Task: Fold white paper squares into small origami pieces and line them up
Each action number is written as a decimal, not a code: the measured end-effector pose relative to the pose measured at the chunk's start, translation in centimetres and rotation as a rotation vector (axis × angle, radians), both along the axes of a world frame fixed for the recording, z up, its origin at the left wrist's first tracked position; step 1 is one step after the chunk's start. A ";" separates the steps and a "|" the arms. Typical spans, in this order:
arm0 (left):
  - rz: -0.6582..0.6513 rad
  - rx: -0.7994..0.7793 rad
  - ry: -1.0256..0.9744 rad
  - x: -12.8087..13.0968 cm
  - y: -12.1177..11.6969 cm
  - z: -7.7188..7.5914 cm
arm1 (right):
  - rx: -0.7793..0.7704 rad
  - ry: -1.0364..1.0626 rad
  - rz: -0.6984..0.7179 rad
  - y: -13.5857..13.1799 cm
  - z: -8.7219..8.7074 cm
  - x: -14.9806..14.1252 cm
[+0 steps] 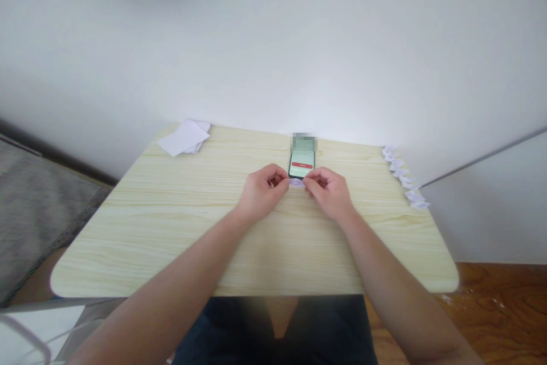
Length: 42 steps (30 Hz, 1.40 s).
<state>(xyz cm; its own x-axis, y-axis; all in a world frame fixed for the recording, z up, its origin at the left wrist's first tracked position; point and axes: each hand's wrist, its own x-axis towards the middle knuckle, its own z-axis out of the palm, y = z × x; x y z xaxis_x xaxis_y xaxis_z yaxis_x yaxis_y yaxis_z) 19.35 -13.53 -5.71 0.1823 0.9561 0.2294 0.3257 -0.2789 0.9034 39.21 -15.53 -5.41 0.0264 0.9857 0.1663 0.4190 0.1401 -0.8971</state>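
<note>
Between my two hands is a small folded white paper (296,182), pinched at both ends just in front of a phone. My left hand (265,188) grips its left end between thumb and fingers. At the other end, my right hand (328,189) pinches it the same way. The phone (302,161) lies on the table with its screen lit, showing a red bar near the bottom; its upper part is blurred. The exact shape of the folded paper is too small to make out.
A stack of white paper sheets (186,137) lies at the table's back left. Several folded white paper pieces (400,171) stand in a row along the right edge. The pale wooden table (171,228) meets a white wall (273,46) at the back.
</note>
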 end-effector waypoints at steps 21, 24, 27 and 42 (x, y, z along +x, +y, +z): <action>-0.088 -0.003 0.079 -0.3 0.2 -0.2 | -0.006 -0.031 0.005 0.4 -0.7 0.6; -0.090 0.014 0.076 -0.3 0.3 -0.2 | -0.041 -0.042 -0.001 0.8 -0.9 0.7; -0.066 0.026 0.018 -0.3 0.6 -0.3 | -0.077 -0.042 0.008 1.0 -0.7 0.9; -0.028 0.055 0.048 -0.2 0.7 -0.6 | -0.173 -0.238 -0.292 -1.2 1.4 14.1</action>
<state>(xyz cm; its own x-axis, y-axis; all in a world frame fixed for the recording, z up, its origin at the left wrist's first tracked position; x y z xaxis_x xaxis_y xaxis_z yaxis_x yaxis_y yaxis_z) 19.14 -12.80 -6.33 0.2210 0.9367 0.2716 0.3592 -0.3371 0.8703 53.31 -16.77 -4.05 0.2903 0.9563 0.0342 0.6174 -0.1598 -0.7703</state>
